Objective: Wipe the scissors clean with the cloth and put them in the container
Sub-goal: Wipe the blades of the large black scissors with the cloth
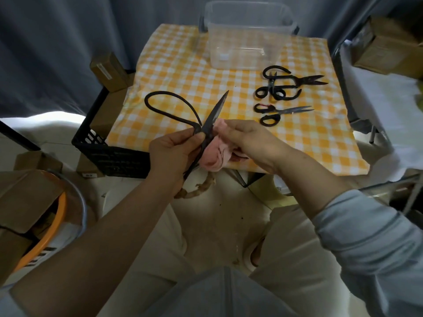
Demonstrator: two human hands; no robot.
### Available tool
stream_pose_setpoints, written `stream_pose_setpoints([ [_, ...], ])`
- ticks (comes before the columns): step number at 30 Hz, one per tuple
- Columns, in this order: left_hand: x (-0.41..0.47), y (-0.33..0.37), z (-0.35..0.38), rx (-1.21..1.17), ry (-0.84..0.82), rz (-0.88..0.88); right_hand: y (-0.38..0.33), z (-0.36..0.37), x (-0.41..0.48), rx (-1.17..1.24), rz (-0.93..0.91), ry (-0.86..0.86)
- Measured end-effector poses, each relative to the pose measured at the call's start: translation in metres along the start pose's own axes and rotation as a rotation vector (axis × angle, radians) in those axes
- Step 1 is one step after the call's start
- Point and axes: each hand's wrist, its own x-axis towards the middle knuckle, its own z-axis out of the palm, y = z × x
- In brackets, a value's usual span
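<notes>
My left hand (170,149) grips a large pair of black iron scissors (212,115) near the pivot, blade pointing up and away, one big loop handle arching to the left. My right hand (247,139) holds a pink cloth (214,157) pressed against the lower part of the blade. A clear plastic container (246,42) stands at the far edge of the yellow checked table (183,72). Three more black scissors lie on the right of the table: a big-looped pair (299,81), a small pair (271,89) across it, and another small pair (280,113) nearer me.
A black plastic crate (103,147) with cardboard boxes sits left of the table. More boxes and an orange-rimmed basin (52,223) are at the lower left. A chair with a box (386,49) stands at the right. My knees are under the table's near edge.
</notes>
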Motion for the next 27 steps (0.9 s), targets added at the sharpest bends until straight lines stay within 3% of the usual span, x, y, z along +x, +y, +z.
stream_pose_setpoints([
  [2,0.0,0.0,0.002,-0.007,-0.001,0.007,0.003,0.004,-0.001,-0.076,-0.054,-0.049],
  [5,0.0,-0.001,0.003,-0.044,0.003,-0.003,0.008,0.006,0.001,-0.217,-0.158,0.032],
  [10,0.001,-0.001,0.006,-0.04,-0.013,-0.007,0.014,0.008,0.005,-0.187,-0.235,0.225],
  [17,0.001,0.001,0.013,-0.077,0.013,-0.045,0.023,0.016,0.014,-0.078,-0.164,0.387],
  [19,0.001,0.001,0.013,-0.065,0.024,-0.04,0.021,0.013,0.013,-0.047,-0.149,0.383],
  [23,0.004,0.002,0.008,-0.07,0.051,-0.057,0.015,0.005,0.003,-0.168,-0.152,0.149],
  [27,0.001,0.001,0.012,-0.063,0.037,-0.051,0.017,0.01,0.009,-0.268,-0.212,0.304],
])
